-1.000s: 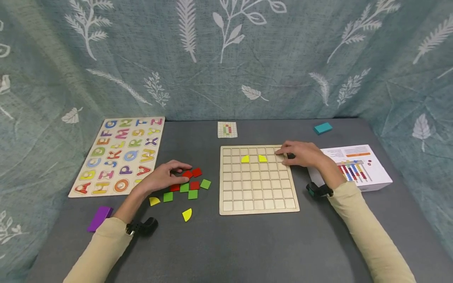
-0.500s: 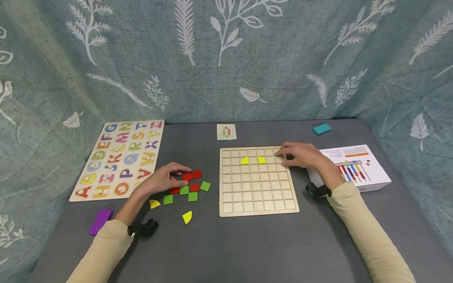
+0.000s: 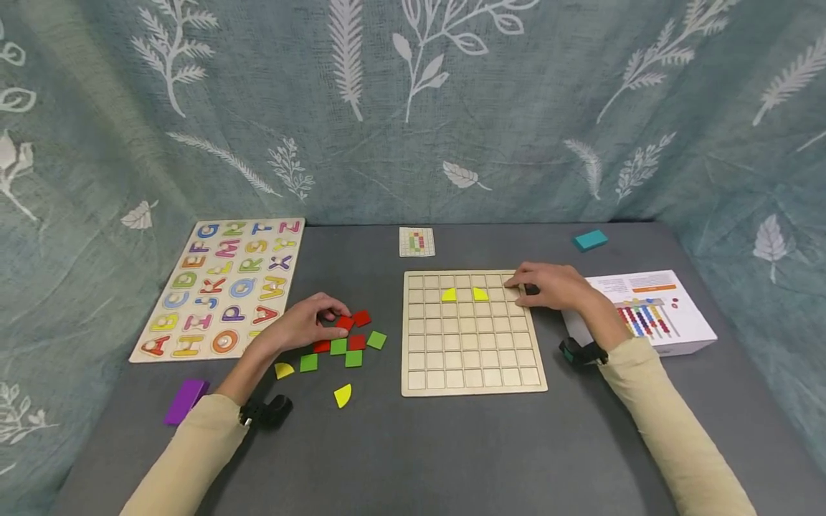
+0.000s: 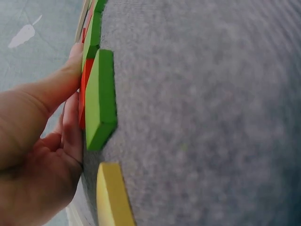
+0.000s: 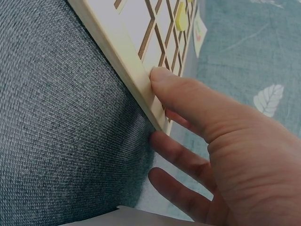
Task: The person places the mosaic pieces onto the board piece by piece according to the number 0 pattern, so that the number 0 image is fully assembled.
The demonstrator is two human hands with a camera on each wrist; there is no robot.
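My left hand (image 3: 303, 326) rests over a cluster of loose tiles, fingers loosely bent. A red tile (image 3: 345, 322) lies between its index finger and thumb; whether they touch it I cannot tell. Close by are a green tile (image 4: 103, 99) and a yellow quarter-circle piece (image 4: 113, 195). Over at the wooden grid board (image 3: 474, 383), my right hand (image 3: 548, 284) touches the upper right edge. Its thumb rests on the frame in the right wrist view, the other fingers spread at the corner. Two yellow quarter-circle pieces (image 3: 449, 294) sit in the board's cells.
A wooden alphabet puzzle (image 3: 219, 287) lies at the left, with a purple block (image 3: 186, 401) in front of it. Behind the board is a small pattern card (image 3: 416, 242). A white box (image 3: 677, 315) and a teal block (image 3: 590, 240) are at the right.
The head view has shifted slightly. Both hands keep almost the same places, and the tiles and board show no clear movement.
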